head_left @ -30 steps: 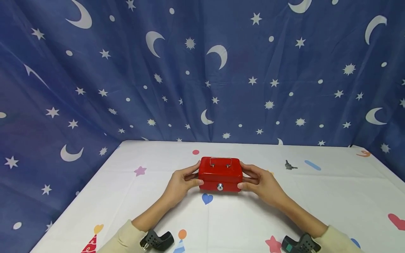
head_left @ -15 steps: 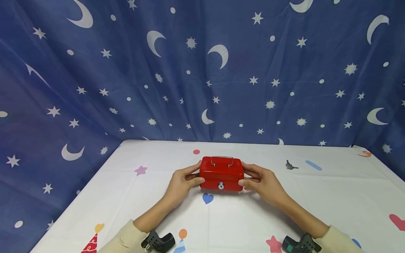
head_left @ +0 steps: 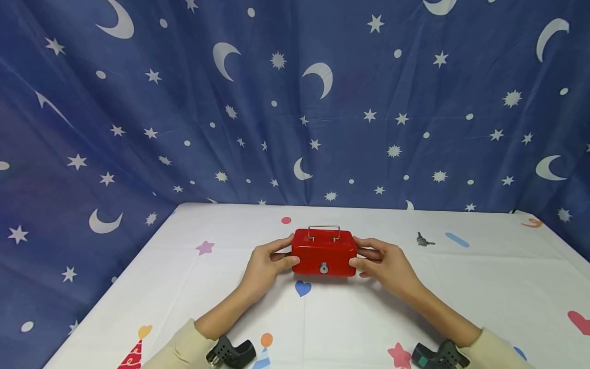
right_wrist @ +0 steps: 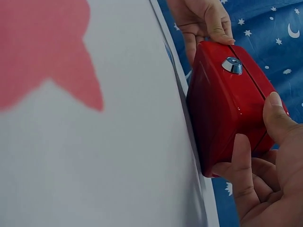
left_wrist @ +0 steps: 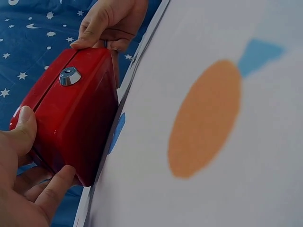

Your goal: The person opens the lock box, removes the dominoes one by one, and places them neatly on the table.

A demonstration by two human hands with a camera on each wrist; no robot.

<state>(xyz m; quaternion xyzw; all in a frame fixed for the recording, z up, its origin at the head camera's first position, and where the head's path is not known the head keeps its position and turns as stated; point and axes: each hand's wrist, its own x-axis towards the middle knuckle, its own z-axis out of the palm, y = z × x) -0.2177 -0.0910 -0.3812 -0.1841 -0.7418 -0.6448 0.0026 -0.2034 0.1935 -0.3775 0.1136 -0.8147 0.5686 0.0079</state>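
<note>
A red metal cash box with a wire carry handle on its lid is held between both hands at mid-table. Its lid is closed, and a round silver key lock faces me. My left hand grips the left end, thumb on the front corner and fingers along the side. At the opposite end my right hand grips it the same way, its thumb near the lid seam. In the wrist views the underside shows close over the tabletop.
Small keys lie on the table to the right of the box. White cloth with printed hearts, stars and party hats covers the table. A blue moon-and-star curtain hangs behind and at the sides.
The cash box has shifted slightly up and right in the head view. Its handle now stands higher above the lid, and less of the lid's top shows. Both hands keep their grip.
</note>
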